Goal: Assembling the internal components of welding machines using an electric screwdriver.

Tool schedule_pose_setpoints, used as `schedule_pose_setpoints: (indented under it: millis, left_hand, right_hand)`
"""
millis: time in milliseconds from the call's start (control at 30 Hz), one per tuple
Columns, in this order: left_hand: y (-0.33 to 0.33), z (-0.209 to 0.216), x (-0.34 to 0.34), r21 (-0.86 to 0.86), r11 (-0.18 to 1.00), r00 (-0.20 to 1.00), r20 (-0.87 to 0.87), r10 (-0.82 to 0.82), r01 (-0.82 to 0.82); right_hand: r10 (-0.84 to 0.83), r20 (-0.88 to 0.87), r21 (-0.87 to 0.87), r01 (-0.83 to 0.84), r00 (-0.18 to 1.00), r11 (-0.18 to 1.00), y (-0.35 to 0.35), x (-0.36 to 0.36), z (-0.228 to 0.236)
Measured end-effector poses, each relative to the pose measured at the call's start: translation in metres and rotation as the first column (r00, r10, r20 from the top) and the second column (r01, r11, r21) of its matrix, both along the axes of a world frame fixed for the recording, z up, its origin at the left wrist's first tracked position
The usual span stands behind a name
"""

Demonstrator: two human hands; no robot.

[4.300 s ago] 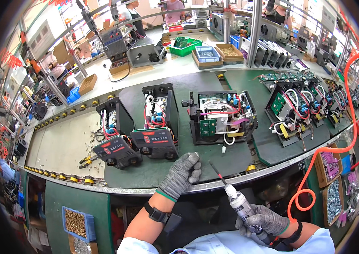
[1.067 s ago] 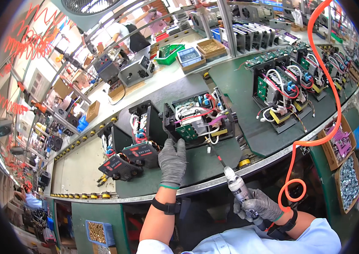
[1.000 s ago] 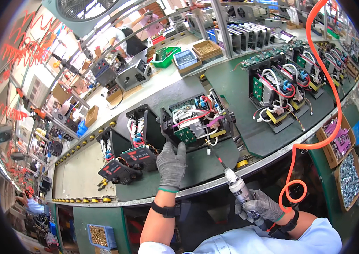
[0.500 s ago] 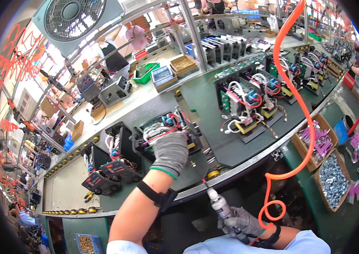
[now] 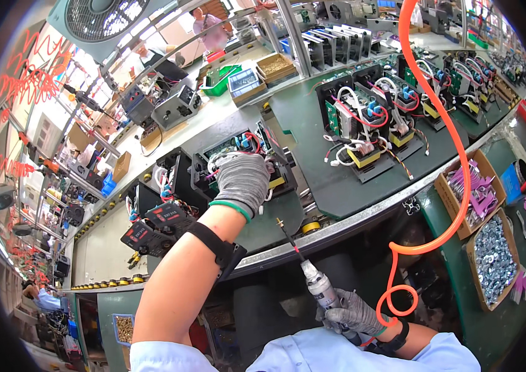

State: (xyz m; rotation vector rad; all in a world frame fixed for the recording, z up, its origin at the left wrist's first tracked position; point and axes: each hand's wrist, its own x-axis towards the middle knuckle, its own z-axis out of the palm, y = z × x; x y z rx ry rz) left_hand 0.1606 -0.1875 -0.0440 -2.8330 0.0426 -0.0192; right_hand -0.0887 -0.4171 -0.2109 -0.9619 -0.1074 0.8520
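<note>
Has the left hand bent over an open machine, back of the glove uppermost, with no telling whether closed on anything inside. Grips a power screwdriver in the right hand, fingers wrapped round the body, shaft slanting up toward the left hand, with a small brass-coloured piece at the tip. Under the machine and the left hand, a dark green board on a metal-edged bench; ahead of the right hand, across a gap, another green board. Farther ahead, a white bench, a metal post, a person in a pink top and, up to the left, a large fan. Just left of the left hand, two machines with dark front panels; beyond these, yellow-handled pliers. Ahead and right of both hands, a row of open machines full of wires. Looped beside the right hand, then rising in front of part of that row, an orange hose. Farther right, boxes of purple parts and silver fasteners. Hidden: the left fingertips, and much of the machine beneath. Partly covered by the right hand: the screwdriver's handle. Blurred at the far left: red coiled cords.
</note>
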Motion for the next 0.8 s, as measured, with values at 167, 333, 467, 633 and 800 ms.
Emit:
schedule_pose_setpoints:
  millis: [167, 333, 467, 633, 800]
  left_hand:
    - [0.008, -0.004, 0.005, 0.023, 0.999, 0.999, 0.03, -0.033, 0.032]
    - [0.007, 0.012, 0.032, -0.074, 0.996, 0.992, -0.121, 0.043, -0.052]
    - [0.013, 0.016, 0.064, 0.065, 0.98, 0.907, -0.394, -0.147, 0.187]
    - [0.017, 0.006, 0.066, 0.438, 0.632, 0.731, -0.603, -0.321, 0.639]
    - [0.018, 0.029, 0.037, 0.059, 0.977, 0.941, -0.288, -0.179, 0.204]
  right_hand:
    - [0.028, 0.019, -0.03, -0.027, 0.999, 0.999, -0.005, -0.001, -0.006]
    - [0.036, 0.024, -0.072, -0.034, 0.999, 0.997, -0.01, -0.004, -0.012]
    - [0.04, 0.14, -0.18, -0.014, 0.989, 0.984, -0.014, -0.004, -0.02]
    - [0.06, 0.178, -0.203, -0.023, 0.982, 0.979, -0.01, 0.008, -0.022]
    - [0.047, 0.109, -0.212, -0.023, 0.993, 0.977, 0.006, 0.033, 0.002]
